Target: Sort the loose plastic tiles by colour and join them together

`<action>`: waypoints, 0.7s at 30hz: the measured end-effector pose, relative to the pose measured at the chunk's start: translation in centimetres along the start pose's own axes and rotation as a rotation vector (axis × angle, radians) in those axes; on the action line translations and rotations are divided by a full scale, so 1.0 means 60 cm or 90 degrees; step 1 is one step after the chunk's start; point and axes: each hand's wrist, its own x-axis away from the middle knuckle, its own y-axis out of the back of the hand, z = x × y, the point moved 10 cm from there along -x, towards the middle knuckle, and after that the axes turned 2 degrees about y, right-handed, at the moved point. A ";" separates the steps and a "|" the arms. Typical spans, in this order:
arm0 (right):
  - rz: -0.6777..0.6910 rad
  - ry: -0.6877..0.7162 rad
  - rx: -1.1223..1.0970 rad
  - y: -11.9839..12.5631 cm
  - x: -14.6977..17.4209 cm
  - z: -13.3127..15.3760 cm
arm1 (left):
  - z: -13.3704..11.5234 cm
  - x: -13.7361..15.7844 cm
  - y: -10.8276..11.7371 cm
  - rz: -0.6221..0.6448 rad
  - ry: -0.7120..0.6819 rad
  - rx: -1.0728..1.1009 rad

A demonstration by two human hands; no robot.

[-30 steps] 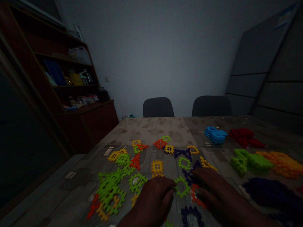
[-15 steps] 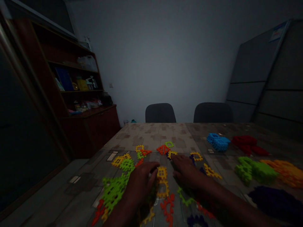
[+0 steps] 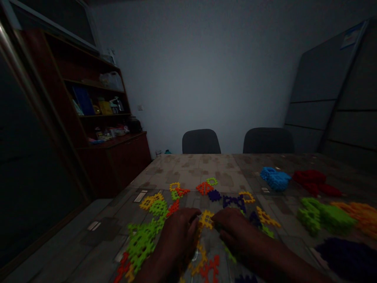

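Between my two hands is a yellow square window-pattern building piece (image 3: 207, 219) with toothed edges. My right hand (image 3: 237, 226) pinches its right side with the fingertips. My left hand (image 3: 178, 232) is closed at its left, with thumb and fingers curled together; a yellow edge shows below those fingertips, seen nearly side-on. Nearer to me lie a yellow open-frame piece (image 3: 200, 261) and an orange-red toothed piece (image 3: 211, 269). Beyond the hands sits a dark purple square piece (image 3: 214, 195). My palms and sleeves of shadow hide part of the table.
Green pieces (image 3: 143, 239) spread to the left, with yellow window pieces (image 3: 151, 200) behind. Purple pieces (image 3: 234, 201) and a yellow triangle (image 3: 266, 218) lie right. Blue (image 3: 275, 179), red (image 3: 313, 181), green (image 3: 326, 214) and orange (image 3: 361, 216) piles stand farther right. Two chairs (image 3: 201, 141) are behind the table.
My right hand has come back toward me with the yellow window piece, uncovering the purple square. My left hand has stayed close to its place, and the yellow pieces beside it have shifted.
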 end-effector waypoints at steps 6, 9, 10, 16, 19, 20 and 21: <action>-0.022 -0.020 0.026 0.081 0.003 -0.085 | 0.007 0.000 -0.011 0.016 0.012 -0.009; -0.015 -0.027 0.038 0.094 -0.015 -0.103 | 0.010 0.000 -0.016 0.026 0.019 -0.012; -0.015 -0.037 0.044 0.096 -0.024 -0.110 | 0.010 0.000 -0.015 0.025 0.019 -0.012; -0.002 -0.142 0.073 0.108 -0.041 -0.174 | 0.016 -0.002 -0.013 0.023 0.022 -0.027; 0.063 -0.162 0.077 0.094 -0.013 -0.183 | 0.020 -0.003 -0.021 0.044 0.027 -0.052; 0.081 -0.160 0.078 0.087 -0.001 -0.179 | 0.021 -0.003 -0.023 0.051 0.028 -0.058; 0.094 -0.154 0.080 0.080 0.011 -0.174 | 0.022 -0.003 -0.025 0.057 0.029 -0.060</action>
